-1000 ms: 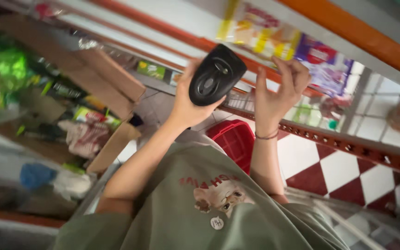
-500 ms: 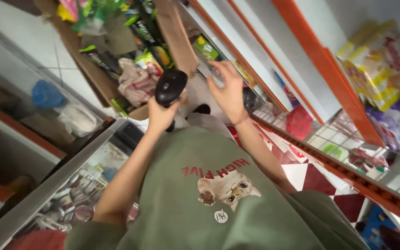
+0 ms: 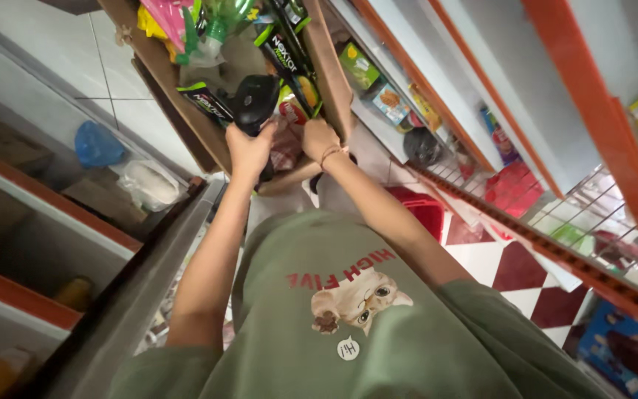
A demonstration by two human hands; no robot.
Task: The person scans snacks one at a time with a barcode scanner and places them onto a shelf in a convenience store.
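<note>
You stand in a narrow aisle with white and orange shelves point(image 3: 437, 81) running along your right and a grey counter edge point(image 3: 134, 288) along your left, and your green shirt point(image 3: 356, 325) fills the bottom of the view. Ahead of you, low over the white floor tiles, sits an open cardboard box point(image 3: 326, 66) packed with bright packets; green and black wrappers point(image 3: 289, 52) lie along its right side and pink and yellow ones point(image 3: 167, 18) sit at its far left corner. Both of your arms stretch forward and down from the shoulders, forearms nearly straight and drawing closer together towards the box. Your left hand point(image 3: 249, 148) is wrapped tight around the handle of a black scanner point(image 3: 255, 103), fingers curled shut on it, with the scanner's head pointing away from you into the box, just over the packets. Your right hand point(image 3: 319, 139), with a thin band at the wrist, reaches into the box just beside the scanner; its back faces you and the fingers dip among the packets, so you cannot tell whether they are closed on anything. A red basket point(image 3: 419, 210) rests on the red and white floor tiles behind your right forearm, and a blue bag point(image 3: 97, 144) lies on the floor well off to the left.
</note>
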